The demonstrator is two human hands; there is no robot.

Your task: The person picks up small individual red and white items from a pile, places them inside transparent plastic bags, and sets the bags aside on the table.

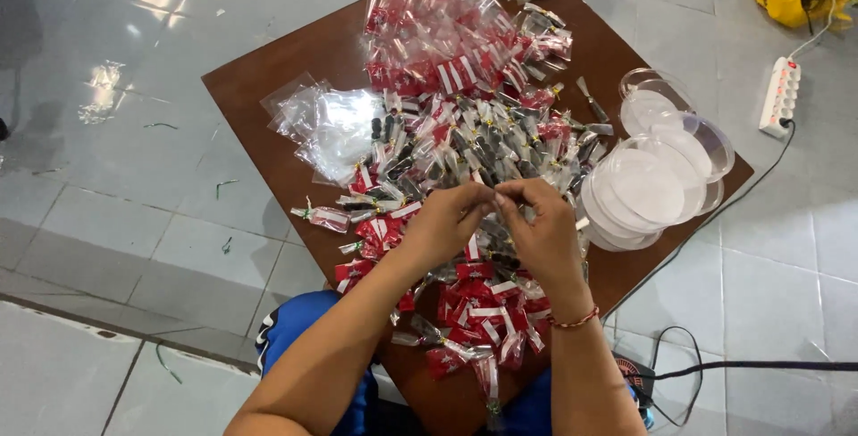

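Small clear packet (490,193) pinched between fingers of left hand (444,224) and right hand (542,230).

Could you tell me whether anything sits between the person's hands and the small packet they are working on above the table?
Nothing visible does. The left hand and right hand meet fingertip to fingertip above the heap of small red-and-clear packets, pinching something small between them that is too hidden to identify. The clear round lids lie off to the right.

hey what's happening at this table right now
A person sits at a small brown table heaped with little red-and-clear packets. The left hand and right hand meet over the heap, pinching something small between the fingertips; what it is can't be made out. Clear plastic lids sit stacked alongside.
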